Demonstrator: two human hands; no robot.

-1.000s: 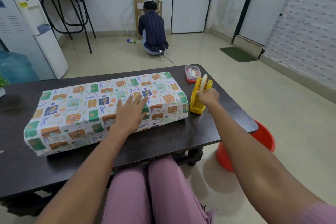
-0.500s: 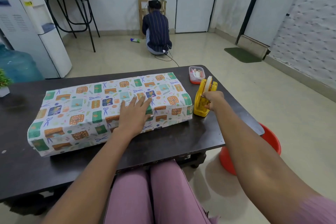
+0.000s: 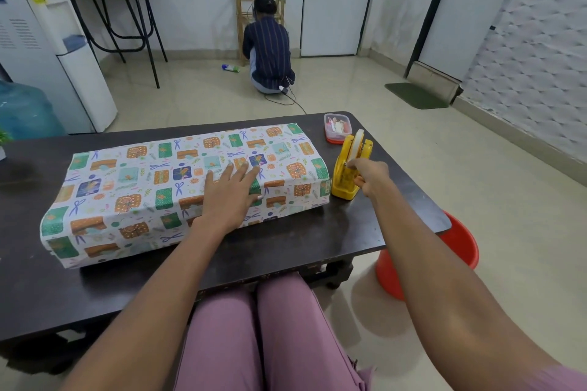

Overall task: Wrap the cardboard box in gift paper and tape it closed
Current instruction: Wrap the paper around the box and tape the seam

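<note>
While lying flat, box (image 3: 178, 187) lengthwise left-right, seemingly.

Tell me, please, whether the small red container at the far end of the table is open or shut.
Cannot tell. The red container shows small items through its top, which could be a clear lid or no lid.

We take this for a plain office or workroom: a water dispenser (image 3: 68, 51) with a spare water jug (image 3: 27, 111) beside it, a metal-legged table (image 3: 117, 6), tiled floor (image 3: 365, 95), closed white doors (image 3: 336, 0) (nothing homely).
</note>
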